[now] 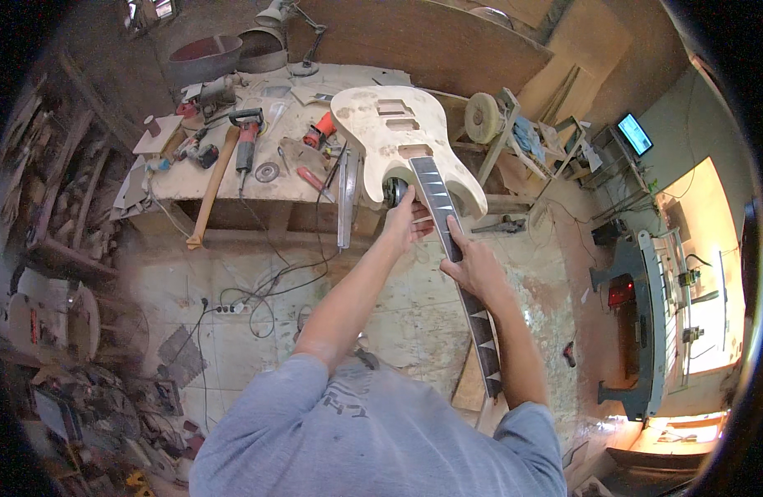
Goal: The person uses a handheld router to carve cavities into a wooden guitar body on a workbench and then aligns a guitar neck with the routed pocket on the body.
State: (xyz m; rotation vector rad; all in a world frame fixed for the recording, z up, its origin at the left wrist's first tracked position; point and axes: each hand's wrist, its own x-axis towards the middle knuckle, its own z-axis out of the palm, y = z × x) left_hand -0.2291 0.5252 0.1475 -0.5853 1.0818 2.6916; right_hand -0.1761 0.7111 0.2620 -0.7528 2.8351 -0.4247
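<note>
An unpainted electric guitar body, pale wood with cut-out cavities, is over the front right of the workbench. Its neck, with a dark fretboard and pale triangular inlays, slants down toward me. My right hand is wrapped round the neck, one finger stretched along the fretboard. My left hand is beside the neck where it meets the body, thumb up and fingers apart, some partly behind the neck. A black round part shows in the cutaway near that thumb; I cannot make out its kind.
The dusty workbench bears an angle grinder, a long wooden handle and a red-handled tool. Cables loop over the tiled floor. A grey machine frame stands at right, a lit screen behind it.
</note>
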